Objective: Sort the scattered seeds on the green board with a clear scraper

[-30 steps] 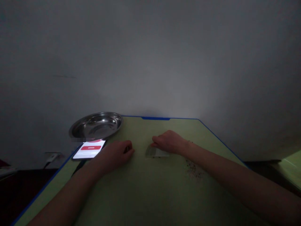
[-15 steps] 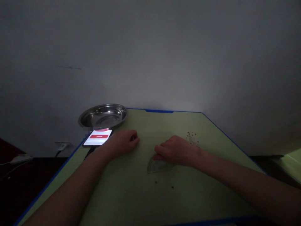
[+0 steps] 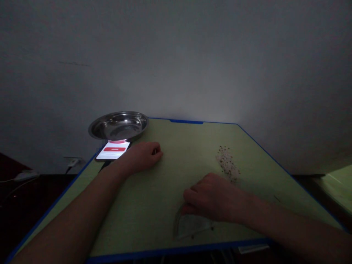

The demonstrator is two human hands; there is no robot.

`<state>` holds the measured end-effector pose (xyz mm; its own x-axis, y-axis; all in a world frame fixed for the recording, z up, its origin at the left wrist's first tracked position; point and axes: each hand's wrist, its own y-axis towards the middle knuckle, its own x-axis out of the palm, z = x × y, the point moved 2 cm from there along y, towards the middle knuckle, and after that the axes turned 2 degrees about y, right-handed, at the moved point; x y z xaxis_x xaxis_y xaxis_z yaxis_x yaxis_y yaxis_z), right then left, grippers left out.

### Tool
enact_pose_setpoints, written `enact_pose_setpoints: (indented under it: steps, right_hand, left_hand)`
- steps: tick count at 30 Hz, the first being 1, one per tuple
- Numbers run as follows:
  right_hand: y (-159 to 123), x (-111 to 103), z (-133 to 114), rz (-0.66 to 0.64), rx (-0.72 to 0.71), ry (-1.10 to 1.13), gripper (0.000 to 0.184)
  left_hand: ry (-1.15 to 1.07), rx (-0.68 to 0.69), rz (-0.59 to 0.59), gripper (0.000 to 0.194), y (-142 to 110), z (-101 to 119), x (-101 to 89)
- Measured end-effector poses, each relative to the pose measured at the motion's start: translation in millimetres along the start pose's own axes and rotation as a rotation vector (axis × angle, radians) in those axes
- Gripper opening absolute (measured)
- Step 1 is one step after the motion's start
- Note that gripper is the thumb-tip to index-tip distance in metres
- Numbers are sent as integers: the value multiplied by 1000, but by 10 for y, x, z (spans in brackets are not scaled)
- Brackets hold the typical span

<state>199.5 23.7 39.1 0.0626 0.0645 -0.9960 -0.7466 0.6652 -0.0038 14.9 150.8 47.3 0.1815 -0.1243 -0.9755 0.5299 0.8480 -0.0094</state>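
Note:
My right hand pinches the top of a clear protractor, which is flat on the table close to its front edge. Two small dark bean-like bits sit against the protractor's straight side. Farther back on the right lies a loose patch of pale grains mixed with dark bits, partly hidden before and now in plain sight. On the left, my left hand rests on the tabletop, fingers curled and thumb against them. What it may hold is too small and dark to make out.
A steel bowl stands at the back left of the green table, which has blue edges. Beside my left wrist is a lit phone. A grey wall rises behind the table. A power strip is at far left.
My right hand has drawn the protractor toward me, and the two dark bits have come nearer the front edge with it. My left hand stays put; the view has tilted slightly.

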Motion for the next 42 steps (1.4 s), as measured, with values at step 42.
enact_pose_setpoints:
  steps: [42]
  right_hand:
    - [-1655, 218, 802, 787, 1193, 549, 29]
  left_hand:
    - [-8, -145, -153, 42, 113, -126, 30]
